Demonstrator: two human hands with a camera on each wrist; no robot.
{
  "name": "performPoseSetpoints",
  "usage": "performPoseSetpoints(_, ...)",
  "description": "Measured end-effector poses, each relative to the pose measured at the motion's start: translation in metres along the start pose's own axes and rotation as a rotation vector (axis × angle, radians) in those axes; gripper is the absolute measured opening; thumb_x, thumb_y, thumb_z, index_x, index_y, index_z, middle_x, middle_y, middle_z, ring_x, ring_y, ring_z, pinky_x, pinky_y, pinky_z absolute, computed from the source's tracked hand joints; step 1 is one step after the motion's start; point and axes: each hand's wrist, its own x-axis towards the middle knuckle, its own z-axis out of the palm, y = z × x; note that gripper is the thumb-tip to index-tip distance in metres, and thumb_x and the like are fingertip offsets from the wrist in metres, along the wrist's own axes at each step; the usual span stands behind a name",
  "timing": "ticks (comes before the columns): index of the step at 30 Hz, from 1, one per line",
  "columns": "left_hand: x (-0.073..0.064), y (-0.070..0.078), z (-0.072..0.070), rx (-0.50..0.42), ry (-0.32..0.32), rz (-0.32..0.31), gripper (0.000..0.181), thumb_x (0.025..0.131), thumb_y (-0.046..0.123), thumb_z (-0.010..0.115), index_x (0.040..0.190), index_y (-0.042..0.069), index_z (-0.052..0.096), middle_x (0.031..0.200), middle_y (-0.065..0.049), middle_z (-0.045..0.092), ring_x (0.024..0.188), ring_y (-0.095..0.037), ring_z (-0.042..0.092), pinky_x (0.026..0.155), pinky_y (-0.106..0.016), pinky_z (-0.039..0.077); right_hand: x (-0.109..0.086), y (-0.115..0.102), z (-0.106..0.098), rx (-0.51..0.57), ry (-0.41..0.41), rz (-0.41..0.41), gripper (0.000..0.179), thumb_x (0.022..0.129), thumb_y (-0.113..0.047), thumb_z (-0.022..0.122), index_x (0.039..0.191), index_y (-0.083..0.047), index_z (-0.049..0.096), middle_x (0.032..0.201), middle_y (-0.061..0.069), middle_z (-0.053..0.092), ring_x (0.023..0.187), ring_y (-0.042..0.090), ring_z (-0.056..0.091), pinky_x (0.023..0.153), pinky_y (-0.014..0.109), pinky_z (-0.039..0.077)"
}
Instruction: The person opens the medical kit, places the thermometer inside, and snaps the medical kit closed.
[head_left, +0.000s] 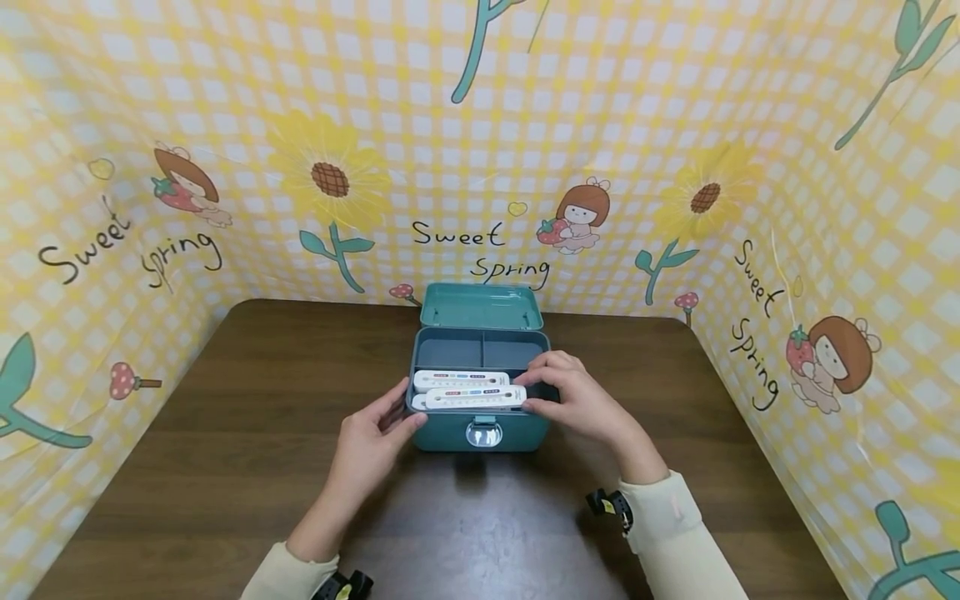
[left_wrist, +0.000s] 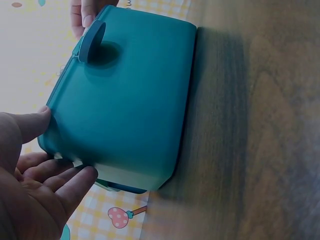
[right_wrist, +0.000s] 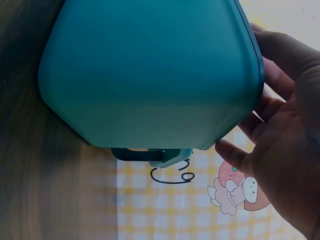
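Observation:
A teal storage box (head_left: 442,437) stands on the table with its lid (head_left: 480,307) raised at the back. White thermometers (head_left: 461,381) with printed scales lie in the front part of its grey divided tray (head_left: 447,346). The front thermometer (head_left: 476,397) lies slightly tilted over another. At the box's left front corner, my left hand (head_left: 367,446) holds the box, thumb on the front rim and fingers along the side. My right hand (head_left: 581,400) reaches over the right rim and pinches the front thermometer's right end between thumb and finger. The wrist views hide the tray's contents.
The box sits near the back of the brown wooden table (head_left: 262,400). A yellow checked cloth (head_left: 480,150) with flowers and cartoon figures rises behind and on both sides. A clear latch (head_left: 484,433) hangs at the box front, and a handle (right_wrist: 137,154) shows at its lid.

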Motion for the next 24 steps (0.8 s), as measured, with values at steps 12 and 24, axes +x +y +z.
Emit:
performPoseSetpoints(12, 0.001, -0.002, 0.002, -0.01, 0.006, 0.009, 0.067, 0.09, 0.043, 0.078, 0.149, 0.022, 0.055, 0.145, -0.01, 0.06, 0.124, -0.023, 0.065, 0.093, -0.034, 0.057, 0.014, 0.001, -0.007, -0.05, -0.105, -0.037, 0.029, 0.087, -0.03, 0.084, 0.114, -0.023, 0.078, 0.114, -0.01, 0.062, 0.117, 0.014, 0.049, 0.11, 0.048, 0.036)
performPoseSetpoints(24, 0.0, 0.0, 0.002, -0.017, 0.012, 0.003, 0.066, 0.09, 0.038, 0.079, 0.149, 0.021, 0.055, 0.145, -0.01, 0.06, 0.124, -0.023, 0.065, 0.093, -0.033, 0.057, 0.024, 0.006, -0.005, -0.051, -0.158, -0.054, 0.026, 0.085, -0.031, 0.085, 0.109, -0.024, 0.079, 0.113, -0.008, 0.064, 0.117, 0.013, 0.051, 0.114, 0.047, 0.033)
